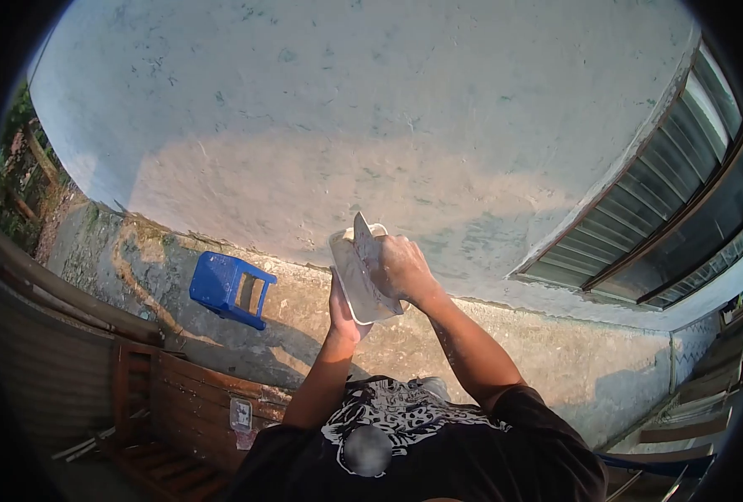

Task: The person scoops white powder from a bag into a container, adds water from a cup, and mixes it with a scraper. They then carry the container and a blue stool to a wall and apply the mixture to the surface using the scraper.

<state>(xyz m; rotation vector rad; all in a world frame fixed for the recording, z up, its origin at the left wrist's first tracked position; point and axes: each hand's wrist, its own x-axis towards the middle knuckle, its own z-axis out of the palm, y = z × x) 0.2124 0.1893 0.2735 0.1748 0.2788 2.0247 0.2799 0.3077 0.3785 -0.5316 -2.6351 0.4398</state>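
Observation:
My left hand [344,316] supports a white plastic tub [350,280] from below and along its near side, its fingers mostly hidden behind it. The tub is tilted, with whitish smears inside. My right hand [405,268] is closed around a wide metal putty knife [362,237], whose blade lies across the tub's opening. The handle is hidden in my fist. Pale splashes dot my right hand and forearm. Both hands are in front of a patchy, whitish plastered wall [321,125].
A blue plastic stool [225,286] stands on the concrete ground [480,339] at left. A wooden bench [191,389] lies near lower left, with a clear plastic container [241,414] on it. A louvred window [639,197] borders the wall at right.

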